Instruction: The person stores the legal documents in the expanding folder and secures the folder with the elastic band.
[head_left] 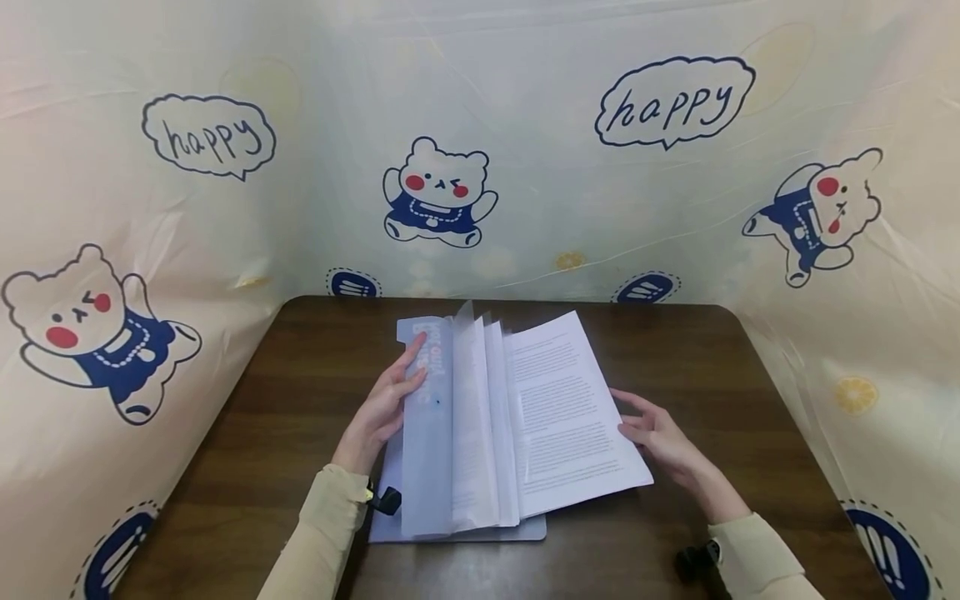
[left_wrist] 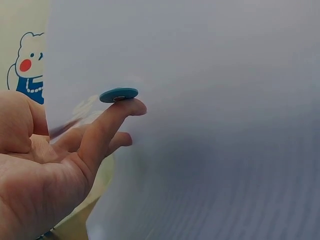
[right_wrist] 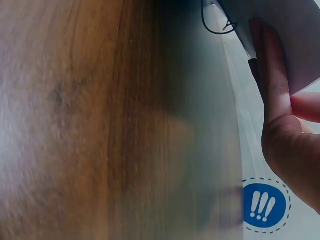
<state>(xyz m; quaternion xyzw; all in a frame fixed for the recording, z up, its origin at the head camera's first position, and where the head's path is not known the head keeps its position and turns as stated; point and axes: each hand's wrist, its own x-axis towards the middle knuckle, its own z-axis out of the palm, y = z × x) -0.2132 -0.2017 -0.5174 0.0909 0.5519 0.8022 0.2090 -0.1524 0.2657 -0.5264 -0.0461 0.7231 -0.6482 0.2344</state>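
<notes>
A translucent blue-grey document folder (head_left: pixel 427 433) with pale lettering stands spread open over the table, its inner leaves fanned. My left hand (head_left: pixel 382 408) holds the folder's left flap, fingers along its edge. In the left wrist view, a teal round button (left_wrist: pixel 119 94) sits by a fingertip of the left hand (left_wrist: pixel 65 160). Printed paper sheets (head_left: pixel 566 417) stick out slantwise to the right of the leaves. My right hand (head_left: pixel 663 437) pinches their right edge; in the right wrist view the fingers of that hand (right_wrist: pixel 287 135) lie against the paper (right_wrist: pixel 300 45).
The dark brown wooden table (head_left: pixel 750 400) has rounded far corners. A pale curtain (head_left: pixel 555 200) printed with cartoon bears and "happy" bubbles surrounds its back and sides. Black wrist cameras show on both sleeves (head_left: pixel 757 554).
</notes>
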